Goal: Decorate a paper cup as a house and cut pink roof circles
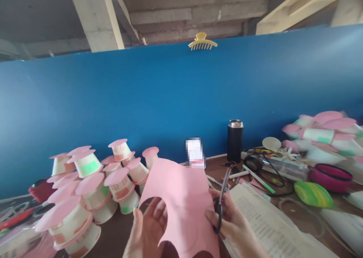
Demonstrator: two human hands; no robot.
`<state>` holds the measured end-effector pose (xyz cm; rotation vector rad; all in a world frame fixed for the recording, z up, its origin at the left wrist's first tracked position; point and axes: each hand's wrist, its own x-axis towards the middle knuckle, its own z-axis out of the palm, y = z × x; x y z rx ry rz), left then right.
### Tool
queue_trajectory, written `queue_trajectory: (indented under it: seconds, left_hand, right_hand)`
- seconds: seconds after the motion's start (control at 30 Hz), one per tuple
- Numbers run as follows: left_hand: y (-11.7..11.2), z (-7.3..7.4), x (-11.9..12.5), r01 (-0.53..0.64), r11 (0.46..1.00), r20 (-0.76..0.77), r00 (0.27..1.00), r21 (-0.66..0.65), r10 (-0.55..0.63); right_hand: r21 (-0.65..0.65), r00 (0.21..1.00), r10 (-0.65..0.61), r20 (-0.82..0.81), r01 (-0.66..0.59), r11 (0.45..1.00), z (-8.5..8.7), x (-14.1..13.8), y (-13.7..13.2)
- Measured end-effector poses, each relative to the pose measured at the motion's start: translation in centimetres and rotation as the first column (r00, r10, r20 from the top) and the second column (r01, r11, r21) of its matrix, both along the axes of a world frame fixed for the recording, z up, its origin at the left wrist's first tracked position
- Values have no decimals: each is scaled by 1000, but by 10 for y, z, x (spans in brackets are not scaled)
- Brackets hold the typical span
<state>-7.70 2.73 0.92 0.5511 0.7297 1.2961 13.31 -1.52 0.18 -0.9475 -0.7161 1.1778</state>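
A sheet of pink paper [184, 201] with rounded pieces cut out of its left and lower edges is held up in the middle of the head view. My right hand [234, 224] grips black-handled scissors [220, 205], blades pointing up, and its thumb presses on the sheet's right edge. Beside the curved notch on the left, my left hand [149, 227] is open, thumb apart from the fingers. Its fingertips come close to the paper; whether they touch it I cannot tell.
Paper cups with pink tops [89, 190] are stacked at left, and more cups [326, 133] are heaped at right. A black flask [235, 141] stands before the blue partition [141, 99]. Printed sheets [263, 220], a marker [259, 179] and a magenta band [331, 178] lie rightward.
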Motion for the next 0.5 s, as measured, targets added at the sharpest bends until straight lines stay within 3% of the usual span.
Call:
queue_trajectory:
  seconds: [0.13,0.23,0.33,0.5]
  left_hand:
    - [-9,-10,11,244,969,13,969,49,-245]
    - [-11,-14,9,365,927,-37,931,92,-363]
    - [-12,-21,10,375,914,-157,923,153,-352]
    - [-16,-35,26,276,935,-305,931,221,-203]
  right_hand:
    - [93,993,-37,112,26,995,5,9,-1]
    - [125,967,-21,252,-12,992,8,17,-2]
    - [104,897,2,441,-53,993,8,25,-3]
    - [169,751,-98,653,-19,985,9,35,-5]
